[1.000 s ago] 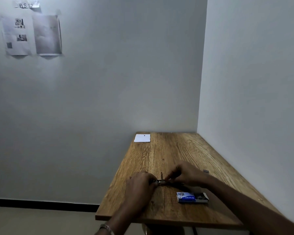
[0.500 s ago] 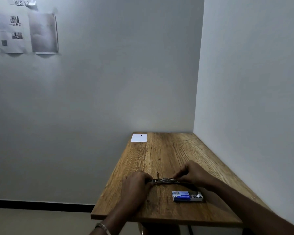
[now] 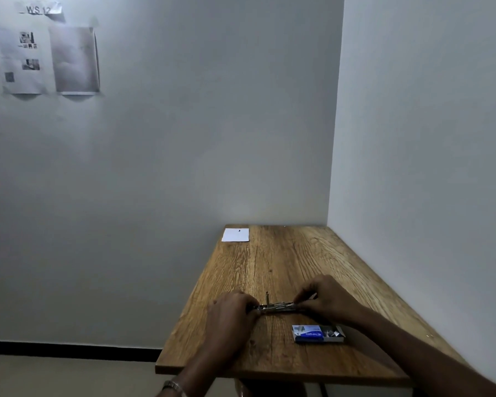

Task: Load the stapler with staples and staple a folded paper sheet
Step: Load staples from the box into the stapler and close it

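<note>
Stapler (image 3: 275, 306) lies opened flat on the wooden table (image 3: 284, 262) near its front edge, metal channel up; your left hand (image 3: 229, 316) grips its 9 o'clock end, your right hand (image 3: 324, 300) pinches the 3 o'clock end. Open staple box (image 3: 318, 334) sits just toward 5 o'clock, apart from the stapler. Folded white paper (image 3: 235, 234) lies well apart at 11 o'clock, far-left corner.

Bare workstation booth, wooden desk (image 3: 292, 265), "WS 12" wall label (image 3: 38, 9)
</note>
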A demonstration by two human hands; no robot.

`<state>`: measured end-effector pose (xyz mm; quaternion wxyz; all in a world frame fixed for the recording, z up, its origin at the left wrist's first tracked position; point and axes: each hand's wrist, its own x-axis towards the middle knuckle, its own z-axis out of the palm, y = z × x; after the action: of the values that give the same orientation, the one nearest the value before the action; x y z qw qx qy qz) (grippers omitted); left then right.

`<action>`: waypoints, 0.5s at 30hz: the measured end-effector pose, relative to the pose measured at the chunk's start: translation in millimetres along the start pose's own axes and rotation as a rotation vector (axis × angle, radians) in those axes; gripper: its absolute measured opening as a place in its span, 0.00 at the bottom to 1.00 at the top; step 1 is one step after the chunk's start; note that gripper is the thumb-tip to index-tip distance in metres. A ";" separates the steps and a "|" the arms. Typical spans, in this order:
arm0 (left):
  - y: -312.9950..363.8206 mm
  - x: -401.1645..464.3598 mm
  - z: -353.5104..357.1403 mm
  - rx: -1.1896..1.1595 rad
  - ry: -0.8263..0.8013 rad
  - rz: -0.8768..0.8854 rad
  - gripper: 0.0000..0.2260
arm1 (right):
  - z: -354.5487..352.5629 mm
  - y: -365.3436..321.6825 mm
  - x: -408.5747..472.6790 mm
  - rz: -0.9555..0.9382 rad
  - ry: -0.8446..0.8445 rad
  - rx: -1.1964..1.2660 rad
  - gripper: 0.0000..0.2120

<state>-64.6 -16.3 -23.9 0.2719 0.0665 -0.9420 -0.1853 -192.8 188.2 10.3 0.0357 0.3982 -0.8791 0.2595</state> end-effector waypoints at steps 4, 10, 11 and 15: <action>-0.4 0.8 0.5 0.001 -0.006 0.000 0.10 | 0.5 -2.9 -0.4 -0.013 0.081 0.015 0.04; 0.1 0.8 0.5 0.011 -0.014 -0.006 0.10 | 1.7 -2.9 -3.0 -0.015 0.028 -0.003 0.04; 0.2 0.7 0.4 0.008 -0.016 -0.008 0.10 | 2.6 -2.7 -3.3 -0.019 0.030 -0.012 0.04; 0.3 1.1 0.9 0.005 -0.017 -0.008 0.10 | 2.2 -3.2 -2.9 -0.044 0.025 -0.026 0.05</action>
<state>-66.1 -16.0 -24.0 0.2630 0.0693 -0.9444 -0.1846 -188.2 187.4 9.1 0.0577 0.4138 -0.8729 0.2521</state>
